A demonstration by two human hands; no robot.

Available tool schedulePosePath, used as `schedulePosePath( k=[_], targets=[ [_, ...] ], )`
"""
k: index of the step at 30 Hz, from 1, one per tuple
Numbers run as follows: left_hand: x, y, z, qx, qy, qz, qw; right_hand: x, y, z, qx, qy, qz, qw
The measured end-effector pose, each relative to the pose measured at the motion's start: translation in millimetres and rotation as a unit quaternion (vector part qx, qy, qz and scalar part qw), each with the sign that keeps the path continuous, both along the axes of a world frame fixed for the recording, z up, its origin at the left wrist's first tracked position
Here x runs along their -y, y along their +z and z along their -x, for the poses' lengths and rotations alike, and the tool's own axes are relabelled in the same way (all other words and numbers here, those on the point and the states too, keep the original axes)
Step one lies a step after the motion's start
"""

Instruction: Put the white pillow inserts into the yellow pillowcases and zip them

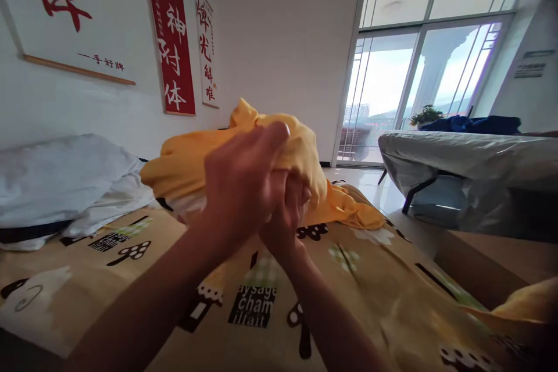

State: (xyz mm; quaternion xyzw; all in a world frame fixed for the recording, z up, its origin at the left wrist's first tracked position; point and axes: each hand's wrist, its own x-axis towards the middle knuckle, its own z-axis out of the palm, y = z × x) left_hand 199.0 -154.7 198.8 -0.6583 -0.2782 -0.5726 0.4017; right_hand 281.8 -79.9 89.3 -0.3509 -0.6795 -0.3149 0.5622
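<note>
A bunched yellow cloth [187,154], perhaps a garment, is lifted in front of me. My left hand [242,171] is closed in a fist against its near side, thumb on top. Close beside it and slightly lower, my right hand [290,206] has its fingers curled into the cloth's edge. The two hands overlap, so part of the right hand is hidden behind the left. Some white and black material shows under the cloth's left end. Its right end trails down onto the patterned sheet [340,314] below.
White cloths [65,174] lie in a heap at the left. Beyond the sheet's right side are an open cardboard box [488,256], more yellow cloth [529,302] and a plastic-covered table [436,148] with dark blue cloth [475,124] on it. Glass doors [387,81] stand behind.
</note>
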Motion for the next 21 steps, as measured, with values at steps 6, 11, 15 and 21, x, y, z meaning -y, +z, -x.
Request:
schedulePosePath(
  k=[6,11,15,21],
  targets=[
    [3,31.6,26,0.106,-0.002,0.000,0.994,25,71.1,3,0.067,-0.003,-0.019,0.998],
    [-54,-1.8,60,0.136,0.045,0.117,0.983,5,49.6,20,0.127,0.015,0.135,0.983],
    [-99,-58.0,78,0.137,0.084,0.225,0.961,-40,-11.8,38,0.138,0.029,0.257,0.956],
    [-119,-136.8,89,0.105,0.111,0.344,0.927,-81,-68.2,76,0.146,0.049,0.330,0.931]
  ],
)
